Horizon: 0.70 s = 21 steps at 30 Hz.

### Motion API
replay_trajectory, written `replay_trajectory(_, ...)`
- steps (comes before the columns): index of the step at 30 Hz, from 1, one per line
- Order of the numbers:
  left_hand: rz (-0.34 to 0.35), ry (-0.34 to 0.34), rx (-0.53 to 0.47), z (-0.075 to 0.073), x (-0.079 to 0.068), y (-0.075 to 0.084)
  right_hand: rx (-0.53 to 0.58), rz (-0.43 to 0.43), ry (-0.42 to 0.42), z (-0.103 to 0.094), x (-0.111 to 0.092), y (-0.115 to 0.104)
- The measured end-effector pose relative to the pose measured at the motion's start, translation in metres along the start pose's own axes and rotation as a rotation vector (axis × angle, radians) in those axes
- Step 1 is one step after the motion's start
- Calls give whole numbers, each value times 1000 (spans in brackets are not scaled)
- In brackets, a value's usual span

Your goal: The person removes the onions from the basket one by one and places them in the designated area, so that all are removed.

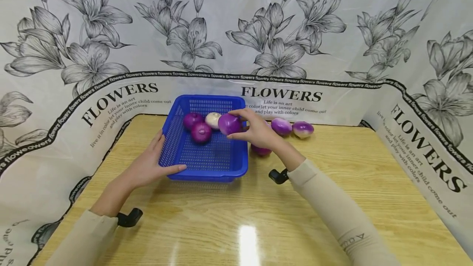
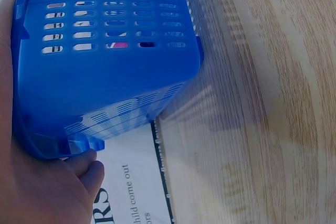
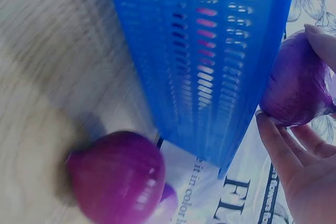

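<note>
My left hand (image 1: 148, 166) grips the left front corner of a blue plastic basket (image 1: 199, 159), thumb over the front rim and fingers at the left side. In the left wrist view those fingers curl at the rim of the basket (image 2: 110, 82). My right hand (image 1: 256, 128) pinches a purple onion (image 1: 228, 124) over the basket's right side; in the right wrist view this onion (image 3: 296, 82) sits between thumb and fingers. Inside the basket lie a white onion (image 1: 212, 120) and two purple onions, one farther back (image 1: 192, 121) and one nearer (image 1: 201, 133).
Right of the basket, a purple onion (image 1: 260, 150) lies partly behind my right hand. Two more onions, one purple (image 1: 281, 127) and one purple and pale (image 1: 303, 129), lie farther right on the wooden table (image 1: 332, 184). A flower-printed cloth (image 1: 288, 65) stands behind the table.
</note>
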State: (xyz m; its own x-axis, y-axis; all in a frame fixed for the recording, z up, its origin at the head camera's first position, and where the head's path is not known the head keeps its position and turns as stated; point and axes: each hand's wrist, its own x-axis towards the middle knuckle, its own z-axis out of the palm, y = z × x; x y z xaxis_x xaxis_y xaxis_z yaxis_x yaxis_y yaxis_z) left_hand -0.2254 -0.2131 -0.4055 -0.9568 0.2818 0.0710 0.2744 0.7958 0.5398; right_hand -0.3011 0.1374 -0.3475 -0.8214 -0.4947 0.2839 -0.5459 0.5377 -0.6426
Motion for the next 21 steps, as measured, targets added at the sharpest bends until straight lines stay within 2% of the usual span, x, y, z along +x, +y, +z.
replay_trajectory(4,2,3,-4,1,1,0,20,0,5,-7,-9,6)
replay_trajectory(13,2,6,1,0,2,-2,-45,-44,34,-21,-23,19)
replay_trajectory(18,7,11,-8,-1,1,-1,5,-18,5,-29,-34,26)
replay_trajectory(21,10,11,-15,0,1,0,-3,-3,6,-35,-41,32)
